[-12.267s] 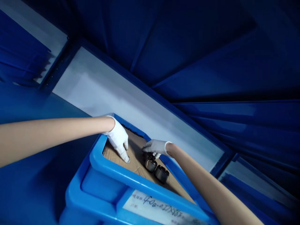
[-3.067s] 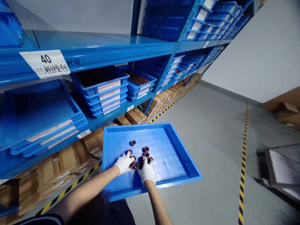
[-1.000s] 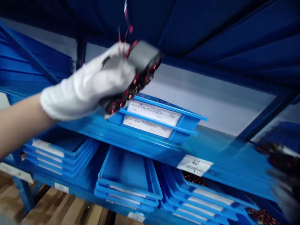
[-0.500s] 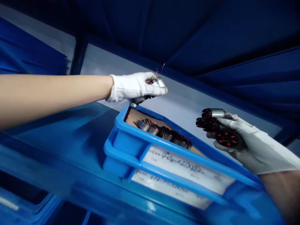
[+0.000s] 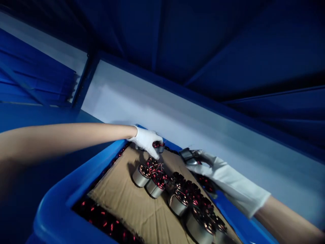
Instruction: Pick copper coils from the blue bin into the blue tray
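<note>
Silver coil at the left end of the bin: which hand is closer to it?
Left. The left hand is just beyond the coil, not touching it; the right hand is farther away, across the other coils.

Looking up from where I stand, I take the blue steel upright (image 5: 85,81) of the shelving as my marker. To its right, a pale wall (image 5: 162,112) runs in a wide band, the brightest thing I can see. Along that band's upper edge goes a dark blue shelf beam (image 5: 203,101), and above it the underside of the blue shelf (image 5: 177,37) falls into deep shadow. Left of the upright, stacked blue trays (image 5: 38,73) sit dim, their edges soft.
</note>
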The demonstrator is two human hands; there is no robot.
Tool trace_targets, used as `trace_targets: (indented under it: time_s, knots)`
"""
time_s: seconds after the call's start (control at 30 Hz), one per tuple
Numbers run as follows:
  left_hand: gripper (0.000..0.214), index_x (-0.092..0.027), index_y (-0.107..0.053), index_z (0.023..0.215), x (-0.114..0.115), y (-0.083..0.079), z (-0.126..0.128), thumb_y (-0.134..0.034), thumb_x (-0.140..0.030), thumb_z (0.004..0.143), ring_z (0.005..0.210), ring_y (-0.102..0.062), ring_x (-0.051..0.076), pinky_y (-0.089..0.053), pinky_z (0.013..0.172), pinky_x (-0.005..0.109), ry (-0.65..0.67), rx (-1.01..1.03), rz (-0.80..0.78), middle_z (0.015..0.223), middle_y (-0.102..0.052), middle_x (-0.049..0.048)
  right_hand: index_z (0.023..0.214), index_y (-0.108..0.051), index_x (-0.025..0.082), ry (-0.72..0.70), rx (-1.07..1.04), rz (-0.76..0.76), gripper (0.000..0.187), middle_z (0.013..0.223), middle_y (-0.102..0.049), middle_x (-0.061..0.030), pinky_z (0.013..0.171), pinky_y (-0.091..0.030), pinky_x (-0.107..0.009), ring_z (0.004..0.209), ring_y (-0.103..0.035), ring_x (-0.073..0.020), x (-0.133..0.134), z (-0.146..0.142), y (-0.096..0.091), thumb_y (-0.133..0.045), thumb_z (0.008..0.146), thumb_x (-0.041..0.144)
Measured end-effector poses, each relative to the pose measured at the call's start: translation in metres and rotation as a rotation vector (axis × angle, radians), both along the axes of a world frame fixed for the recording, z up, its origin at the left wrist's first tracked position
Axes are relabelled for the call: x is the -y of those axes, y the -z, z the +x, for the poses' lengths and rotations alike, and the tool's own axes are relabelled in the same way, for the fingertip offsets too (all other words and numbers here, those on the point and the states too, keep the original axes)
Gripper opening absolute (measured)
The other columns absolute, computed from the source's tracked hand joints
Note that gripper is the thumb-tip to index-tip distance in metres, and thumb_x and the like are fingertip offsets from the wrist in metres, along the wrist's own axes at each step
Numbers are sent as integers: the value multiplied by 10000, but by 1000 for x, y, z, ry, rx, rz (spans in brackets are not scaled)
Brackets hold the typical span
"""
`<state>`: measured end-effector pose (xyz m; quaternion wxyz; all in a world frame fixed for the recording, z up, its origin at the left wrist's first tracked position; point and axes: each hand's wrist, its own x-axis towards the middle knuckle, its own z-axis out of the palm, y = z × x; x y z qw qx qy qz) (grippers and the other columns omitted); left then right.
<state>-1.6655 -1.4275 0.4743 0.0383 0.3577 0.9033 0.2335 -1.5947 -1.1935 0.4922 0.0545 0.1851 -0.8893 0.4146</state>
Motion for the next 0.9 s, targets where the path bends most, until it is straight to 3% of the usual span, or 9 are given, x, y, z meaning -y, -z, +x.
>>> trace_targets:
  time_s: [0.23,0.37,0.5,0.57,0.67,0.73,0.9]
  knots:
    - [840,-273,-376,1322,-1,13,-36,-678,-561,594,589,-503,125,-479,430,244,-8,166,-30,951,-529,80,916,-584,147,-116,149,111,543,932,-642,-68,877,-445,-368,868,-581,-213,-2,-78,29,-778,479,404]
    - [858,-264,-407,1321,-7,12,-56,-722,-491,555,569,-510,126,-469,415,252,32,132,-141,994,-539,91,937,-579,152,-230,213,210,469,929,-645,-65,856,-462,-372,867,-592,-217,-9,-87,43,-738,544,354]
    - [729,-287,-513,1243,-14,8,-51,-736,-394,557,596,-518,127,-473,466,234,161,201,-273,899,-581,63,1049,-583,147,-243,117,504,546,1152,-564,-94,998,-381,-393,1065,-519,-248,-7,-74,30,-705,537,290]
    - [684,-282,-541,1215,-15,4,-41,-738,-349,564,639,-530,139,-496,523,248,221,235,-285,845,-593,48,1087,-585,154,-255,153,574,608,1220,-515,-90,1000,-369,-391,1105,-484,-256,-5,-66,18,-711,508,292]
    - [639,-246,-583,1170,-13,-1,-24,-752,-303,557,699,-549,168,-512,580,288,197,127,-214,853,-602,49,1141,-568,183,-296,370,538,675,1227,-503,-78,803,-454,-345,973,-530,-222,-1,-54,3,-725,513,374]
    - [601,-211,-601,1144,-11,-3,-13,-754,-295,570,736,-563,185,-515,608,312,131,42,-150,896,-605,62,1153,-565,202,-303,456,533,669,1193,-527,-69,660,-437,-284,858,-543,-178,2,-47,-3,-720,537,411]
    - [481,-166,-567,1169,-10,-18,12,-660,-324,725,853,-571,195,-507,725,355,6,-52,-78,1026,-595,90,1205,-534,252,-316,439,496,631,1219,-523,-53,627,-466,-270,936,-555,-200,4,-41,-18,-681,626,455]
